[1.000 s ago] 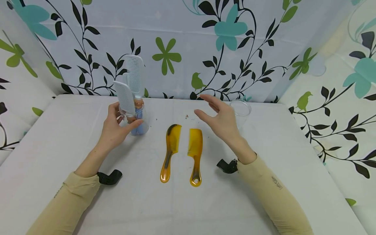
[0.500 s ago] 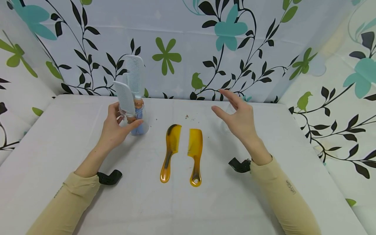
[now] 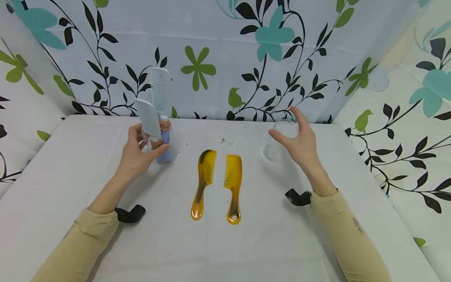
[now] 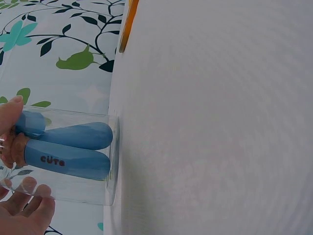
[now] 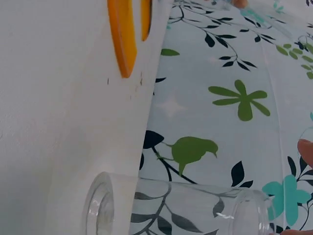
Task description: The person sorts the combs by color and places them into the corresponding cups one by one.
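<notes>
My left hand point(image 3: 139, 152) grips a clear cup point(image 4: 73, 191) that stands on the table at the left, thumb on one side and fingers on the other. Pale blue combs point(image 3: 159, 92) stand in it, teeth up. Their blue handles point(image 4: 68, 159) point down, and one carries the letters "CUTE". At the right, my right hand point(image 3: 303, 145) is held with thumb and fingers spread beside a second clear cup point(image 5: 100, 210). Whether a finger touches that cup cannot be told. Between the hands lie two amber combs, one dark-streaked point(image 3: 207, 168) and one plainer point(image 3: 233, 172).
A white cloth covers the table point(image 3: 211, 250). Small brown crumbs point(image 3: 222, 140) lie behind the amber combs. A leaf-patterned curtain point(image 3: 211, 39) hangs along the table's back edge. Black wrist cameras point(image 3: 130, 214) sit on both forearms.
My right hand has moved to the right, from behind the amber combs to the second clear cup. The left hand keeps its grip in the same place.
</notes>
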A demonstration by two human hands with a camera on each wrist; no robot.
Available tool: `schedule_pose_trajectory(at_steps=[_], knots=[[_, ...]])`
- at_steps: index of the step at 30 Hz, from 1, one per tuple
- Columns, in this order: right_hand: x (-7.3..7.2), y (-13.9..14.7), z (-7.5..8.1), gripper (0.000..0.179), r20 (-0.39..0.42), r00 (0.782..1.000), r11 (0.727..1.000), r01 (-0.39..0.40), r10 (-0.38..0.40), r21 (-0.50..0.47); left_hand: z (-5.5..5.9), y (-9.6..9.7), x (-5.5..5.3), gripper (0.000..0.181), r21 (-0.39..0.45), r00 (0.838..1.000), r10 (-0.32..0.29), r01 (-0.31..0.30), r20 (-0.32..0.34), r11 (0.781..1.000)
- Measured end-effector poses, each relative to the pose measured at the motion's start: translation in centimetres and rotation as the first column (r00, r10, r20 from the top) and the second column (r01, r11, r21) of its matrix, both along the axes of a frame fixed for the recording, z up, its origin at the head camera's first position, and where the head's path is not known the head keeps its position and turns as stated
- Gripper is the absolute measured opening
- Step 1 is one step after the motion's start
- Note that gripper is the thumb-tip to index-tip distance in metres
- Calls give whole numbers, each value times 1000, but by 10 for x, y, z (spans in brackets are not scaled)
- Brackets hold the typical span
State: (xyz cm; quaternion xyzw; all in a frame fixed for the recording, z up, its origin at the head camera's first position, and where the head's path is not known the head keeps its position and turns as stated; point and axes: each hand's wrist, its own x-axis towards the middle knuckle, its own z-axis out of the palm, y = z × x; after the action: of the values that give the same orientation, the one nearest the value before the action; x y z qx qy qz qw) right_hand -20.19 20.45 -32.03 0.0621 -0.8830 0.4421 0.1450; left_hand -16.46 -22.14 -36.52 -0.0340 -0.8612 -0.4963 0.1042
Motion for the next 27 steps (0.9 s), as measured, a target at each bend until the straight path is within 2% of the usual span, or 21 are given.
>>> schedule_pose_trajectory(at_steps=[7, 12, 21, 27], knots=[[-4, 9, -6, 86, 14, 1000, 996, 5, -4, -90, 0, 0, 0, 90, -5, 1000, 1, -1, -2, 1000], [-5, 13, -8, 88, 30, 999, 995, -6, 9, -95, 0, 0, 1, 90, -6, 1000, 1, -1, -3, 1000], [-12, 24, -22, 85, 85, 992, 974, -72, 92, -215, 1, 0, 1, 91, -1, 1000, 2, -2, 4, 1000], [-17, 27, -35, 86, 115, 985, 968, -97, 126, -234, 1, 0, 1, 93, -1, 1000, 5, -5, 8, 1000]])
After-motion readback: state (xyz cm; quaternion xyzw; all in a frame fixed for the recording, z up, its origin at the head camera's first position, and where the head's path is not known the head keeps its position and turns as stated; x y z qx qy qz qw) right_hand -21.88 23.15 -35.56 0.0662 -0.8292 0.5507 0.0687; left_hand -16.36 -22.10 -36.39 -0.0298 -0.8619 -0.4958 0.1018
